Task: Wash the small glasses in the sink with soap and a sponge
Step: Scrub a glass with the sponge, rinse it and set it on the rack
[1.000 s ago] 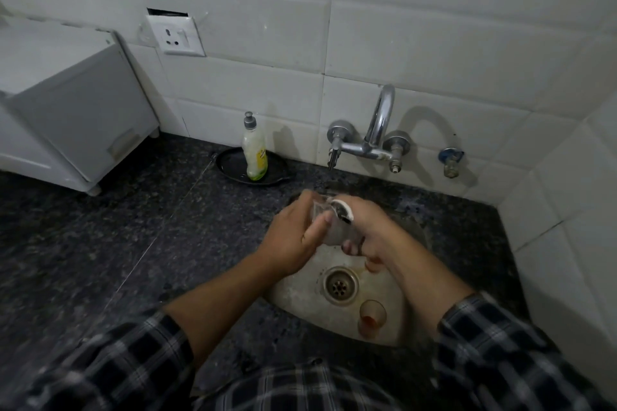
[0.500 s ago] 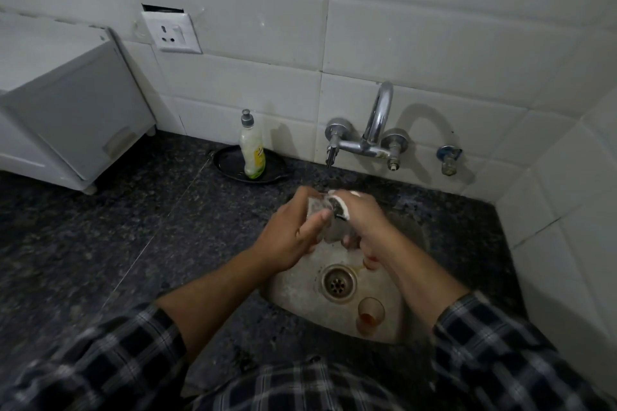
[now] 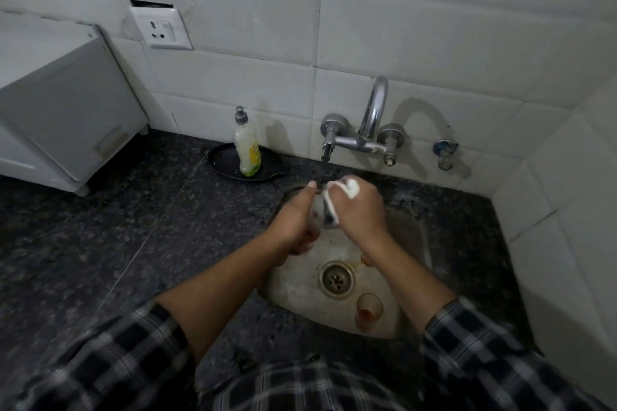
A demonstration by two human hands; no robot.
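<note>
Over the back of the steel sink (image 3: 293, 290) my left hand (image 3: 297, 223) grips a small clear glass (image 3: 320, 210), mostly hidden between my hands. My right hand (image 3: 359, 210) grips a foamy sponge (image 3: 334, 210) against that glass; white foam sits on its knuckles. A second small glass (image 3: 369, 310) with a reddish residue stands in the sink to the right of the drain (image 3: 336, 279). Part of a third glass (image 3: 366, 260) shows behind my right forearm.
A yellow-green soap bottle (image 3: 247, 147) stands on a black dish (image 3: 222, 162) left of the chrome wall tap (image 3: 367, 133). A white appliance (image 3: 63, 110) sits at the far left on the dark granite counter (image 3: 117, 227). Tiled walls close in behind and to the right.
Both hands with the glass and sponge have moved a little farther back, under the tap's left outlet. The right hand has turned, so the foam shows on its knuckles.
</note>
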